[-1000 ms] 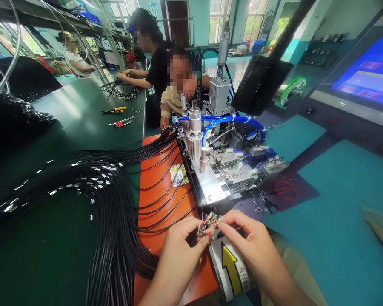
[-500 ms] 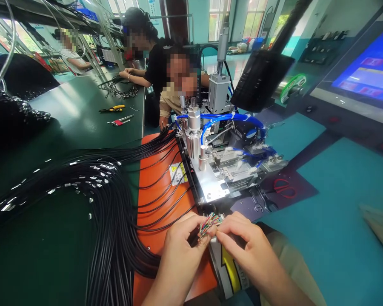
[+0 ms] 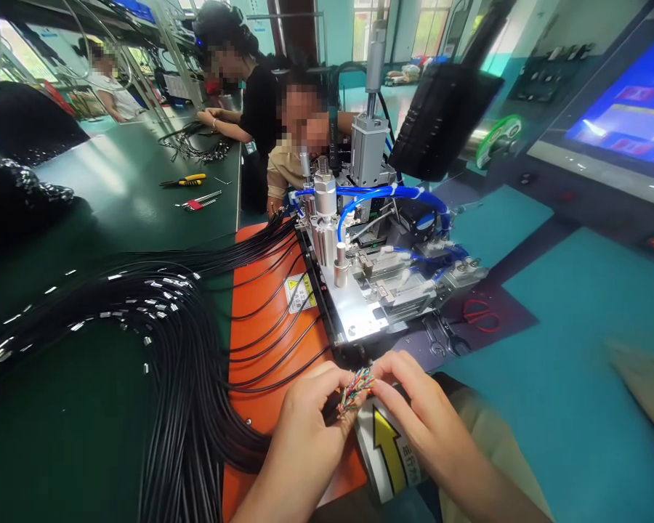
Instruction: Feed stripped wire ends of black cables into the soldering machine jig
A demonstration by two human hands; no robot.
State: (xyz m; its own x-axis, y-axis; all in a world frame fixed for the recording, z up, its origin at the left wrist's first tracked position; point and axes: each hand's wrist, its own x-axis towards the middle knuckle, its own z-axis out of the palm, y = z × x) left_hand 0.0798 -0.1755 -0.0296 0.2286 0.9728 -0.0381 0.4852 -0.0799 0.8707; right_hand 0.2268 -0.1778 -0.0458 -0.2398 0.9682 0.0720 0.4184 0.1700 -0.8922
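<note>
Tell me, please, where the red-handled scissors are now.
In the head view, the red-handled scissors lie on a dark mat to the right of the pneumatic machine, just beside two metal wrenches.

The wire ends (image 3: pixel 355 388) were a speckled jumble of red, green, blue and yellow, running into black cables (image 3: pixel 188 363) that lay across an orange board (image 3: pixel 267 319) and a dark green bench (image 3: pixel 76 407). A yellow arrow outlined in black stood out on the white label (image 3: pixel 388 450). Bright blue tubes (image 3: pixel 386 193) looped over the silver machine (image 3: pixel 354 312). The scissors (image 3: pixel 480 315) had red handles, and the floor mat (image 3: pixel 578 349) was teal.
</note>
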